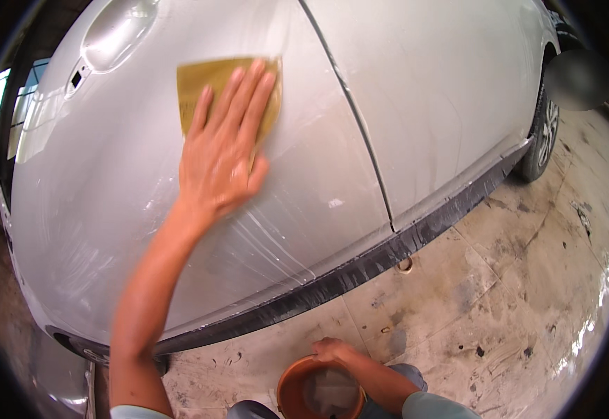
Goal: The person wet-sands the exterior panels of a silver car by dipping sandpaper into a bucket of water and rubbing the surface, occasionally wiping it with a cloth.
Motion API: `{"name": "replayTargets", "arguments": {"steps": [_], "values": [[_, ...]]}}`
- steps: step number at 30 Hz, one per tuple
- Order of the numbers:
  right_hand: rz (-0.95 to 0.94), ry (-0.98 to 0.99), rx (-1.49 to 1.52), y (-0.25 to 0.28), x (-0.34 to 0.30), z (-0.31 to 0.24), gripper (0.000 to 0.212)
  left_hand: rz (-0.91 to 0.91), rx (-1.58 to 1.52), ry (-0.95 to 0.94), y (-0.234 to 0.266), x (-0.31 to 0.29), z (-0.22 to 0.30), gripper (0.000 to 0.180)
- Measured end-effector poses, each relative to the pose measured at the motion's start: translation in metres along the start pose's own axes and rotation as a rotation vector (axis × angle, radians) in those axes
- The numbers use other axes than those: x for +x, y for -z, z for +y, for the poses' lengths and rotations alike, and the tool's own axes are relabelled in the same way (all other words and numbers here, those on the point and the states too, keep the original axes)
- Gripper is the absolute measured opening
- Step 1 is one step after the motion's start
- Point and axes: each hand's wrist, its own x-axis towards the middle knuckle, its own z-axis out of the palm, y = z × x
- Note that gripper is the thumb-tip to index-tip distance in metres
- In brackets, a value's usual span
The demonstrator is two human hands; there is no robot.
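My left hand (224, 150) holds a sheet of yellow-brown sandpaper (191, 80) against the silver-grey car door (304, 146). Its fingers lie stretched over the sheet, with the thumb out to the right near the paper's lower edge. Whether a fold of paper is pinched between the fingers is hidden. Wet streaks run down the door below the hand. Low in front of me, my right hand (329, 350) grips the rim of an orange bucket (292, 383). The bucket's inside looks greyish, and its contents are hard to make out.
The door handle recess (116, 31) is at upper left. A dark gap (350, 98) separates this door from the neighbouring panel. Along the bottom runs a wet black sill trim (360, 269). A wheel (545, 133) stands at right on the stained tile floor (451, 314).
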Motion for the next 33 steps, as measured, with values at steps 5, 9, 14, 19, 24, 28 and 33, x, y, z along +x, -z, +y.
{"name": "replayTargets", "arguments": {"steps": [5, 9, 14, 19, 24, 28, 33], "values": [[0.077, 0.014, -0.020, -0.010, 0.012, -0.012, 0.039, 0.050, 0.155, -0.117, 0.018, 0.085, -0.035, 0.076], [0.082, 0.076, -0.035, -0.009, 0.003, -0.006, 0.040, 0.039, 0.064, -0.068, 0.028, -0.025, -0.064, 0.068], [0.082, 0.023, -0.068, -0.012, 0.004, 0.003, 0.038, 0.047, 0.136, 0.053, 0.051, -0.088, -0.098, 0.067], [0.054, 0.048, -0.067, -0.010, 0.018, -0.013, 0.038, 0.213, 0.129, -0.143, 0.038, 0.035, -0.102, 0.061], [0.054, 0.061, 0.006, 0.001, -0.001, -0.033, 0.039, -0.003, 0.093, 0.026, 0.049, -0.110, -0.110, 0.071], [0.119, 0.011, -0.020, 0.000, -0.004, -0.032, 0.039, 0.054, 0.179, -0.116, 0.052, 0.013, -0.099, 0.070], [0.110, 0.077, -0.037, -0.005, -0.003, -0.008, 0.038, 0.029, 0.115, -0.121, 0.058, -0.058, -0.121, 0.073]]}}
